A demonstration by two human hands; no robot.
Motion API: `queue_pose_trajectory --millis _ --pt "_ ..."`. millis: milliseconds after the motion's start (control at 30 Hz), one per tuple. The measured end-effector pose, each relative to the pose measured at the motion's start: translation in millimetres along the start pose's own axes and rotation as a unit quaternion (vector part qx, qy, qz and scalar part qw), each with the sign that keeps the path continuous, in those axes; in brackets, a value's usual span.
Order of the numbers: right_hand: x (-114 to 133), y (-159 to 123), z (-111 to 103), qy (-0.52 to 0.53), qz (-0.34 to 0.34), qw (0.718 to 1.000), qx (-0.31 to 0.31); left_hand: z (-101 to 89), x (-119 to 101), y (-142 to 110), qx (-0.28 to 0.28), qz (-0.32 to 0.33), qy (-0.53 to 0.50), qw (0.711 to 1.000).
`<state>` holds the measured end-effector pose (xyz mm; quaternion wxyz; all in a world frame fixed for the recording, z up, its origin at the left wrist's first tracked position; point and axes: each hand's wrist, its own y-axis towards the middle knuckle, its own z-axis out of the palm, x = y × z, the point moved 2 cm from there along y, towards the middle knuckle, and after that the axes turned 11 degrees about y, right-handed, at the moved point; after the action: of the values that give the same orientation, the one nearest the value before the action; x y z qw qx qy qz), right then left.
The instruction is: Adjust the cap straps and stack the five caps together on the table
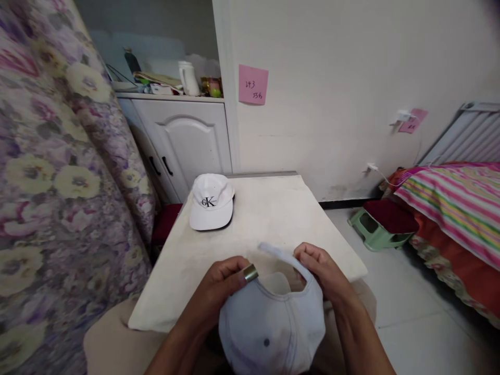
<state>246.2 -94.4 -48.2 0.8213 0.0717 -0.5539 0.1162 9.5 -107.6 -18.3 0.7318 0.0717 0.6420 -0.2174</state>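
I hold a white cap (271, 325) close to me, its back opening turned away from me over the near edge of the white table (281, 208). My left hand (219, 291) is closed on the metal strap buckle (250, 272) at the cap's back left. My right hand (322, 271) pinches the white adjustment strap (279, 253), which arches between both hands. A second white cap (211, 202) with a black logo lies on the table's far left, apart from my hands.
A floral-covered sofa (58, 182) rises along the left. White cabinet (183, 140) with clutter on top stands behind the table. A pink note (253, 84) is stuck on the wall. A green stool (377, 226) and a striped bed (461, 208) are to the right.
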Motion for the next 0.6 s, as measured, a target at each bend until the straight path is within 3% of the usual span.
queue_pose_trajectory --millis 100,200,400,600 --pt "0.7 -8.2 -3.5 0.015 0.028 0.994 0.107 -4.0 -6.5 1.7 -0.02 0.01 -0.02 1.0" --pt "-1.3 -10.9 -4.1 0.034 0.053 0.987 0.148 -8.0 -18.1 4.6 -0.025 0.018 -0.04 0.999" --pt "6.3 9.6 8.0 0.179 0.015 0.983 0.04 -22.2 -30.8 21.1 -0.05 0.042 -0.083 0.994" --pt "11.0 37.9 15.7 0.2 0.019 0.979 0.027 -34.5 -2.2 27.2 0.005 0.037 -0.067 0.997"
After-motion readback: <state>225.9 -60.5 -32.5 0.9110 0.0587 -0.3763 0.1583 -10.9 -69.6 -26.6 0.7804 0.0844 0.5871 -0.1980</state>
